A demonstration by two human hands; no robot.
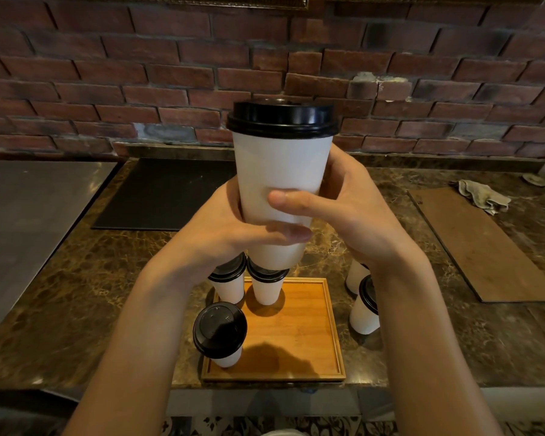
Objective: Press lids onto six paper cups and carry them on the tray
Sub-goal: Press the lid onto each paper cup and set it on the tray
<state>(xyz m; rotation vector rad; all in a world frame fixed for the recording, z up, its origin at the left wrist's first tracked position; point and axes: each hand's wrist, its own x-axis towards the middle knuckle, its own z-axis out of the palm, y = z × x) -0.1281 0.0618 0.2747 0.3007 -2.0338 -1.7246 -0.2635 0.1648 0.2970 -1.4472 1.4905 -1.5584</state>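
A: What's nearest?

B: The left hand (221,228) and right hand (353,206), raised mid-frame. The grip is closed: fingers and thumbs of both curl round one white held cup (280,171). The right thumb lies across its front and the left fingers wrap lower down.

A: How does it sit?

B: Upright, long axis vertical, with a black lid (282,119) seated on its rim. Neither hand is nearer; both are on it.

A: And where does it go?

B: I'd say down. The tray (302,341) lies right below the grip, lower centre of the frame, and its right half is bare wood.

A: What's in the tray?

B: Three lidded cups, all on its left side: a front cup (221,335) at the near corner, then a back-left cup (228,286) and a back-right cup (266,289) close together at the far edge.

A: The other two?

B: On the surface (92,294) just right of the tray, partly behind the right forearm: a side cup (364,319) with a lid, and a rear cup (354,276) whose top I can't make out.

A: Farther back?

B: A black mat (164,193) upper left, a wooden board (479,243) and a cloth (482,196) right, then a brick wall (139,73).
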